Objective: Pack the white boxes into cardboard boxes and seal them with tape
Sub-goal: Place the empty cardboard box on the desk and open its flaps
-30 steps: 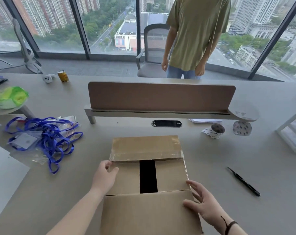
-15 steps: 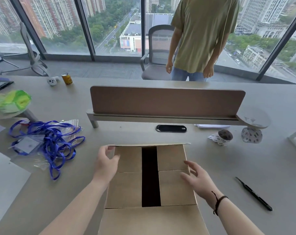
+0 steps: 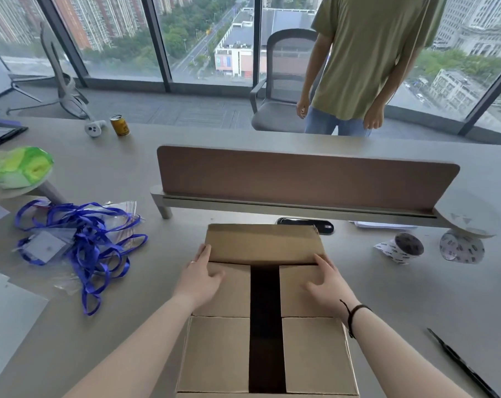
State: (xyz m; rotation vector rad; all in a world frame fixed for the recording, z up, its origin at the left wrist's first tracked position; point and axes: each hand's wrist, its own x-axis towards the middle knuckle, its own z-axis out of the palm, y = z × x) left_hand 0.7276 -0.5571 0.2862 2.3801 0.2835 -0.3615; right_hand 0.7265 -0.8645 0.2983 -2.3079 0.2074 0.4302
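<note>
Both hands, left hand and right hand, have slid forward onto the cardboard box mid-table, pressing its side flaps with relaxed fingers, folding the far flap inward; stiff, light board, best held at flap edges.

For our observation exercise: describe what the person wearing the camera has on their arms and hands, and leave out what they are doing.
Both forearms are bare, with no sleeves in view and no gloves. The right hand has a thin dark cord bracelet round its wrist, a loose strand trailing from it. The left hand seems to carry a slim ring on one finger, though it is too small to be sure. No watch shows on either wrist.
</note>
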